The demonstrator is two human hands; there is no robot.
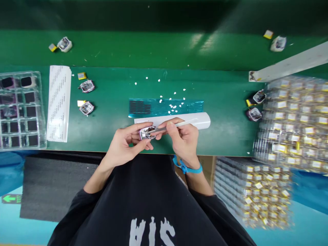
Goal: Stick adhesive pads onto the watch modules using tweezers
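My left hand (125, 143) grips a small open device housing (147, 133) with circuitry showing inside, its thumb and fingers around the edges. In my right hand (183, 136) is a pair of slim metal tweezers (161, 129), whose tip reaches into the housing. Just beyond the hands lies a white paper sheet (205, 120), curled at its right end. Behind it is a shiny blue strip (194, 104) with rows of dark pieces at its left and several small white bits scattered on and around it.
Several open housings (87, 108) with yellow batteries lie about the green bench. At left are a printed white sheet (58, 102) and a clear compartment tray (38, 136). Stacked trays of batteries (289, 123) stand at right, with another stack (266, 194) below the bench edge.
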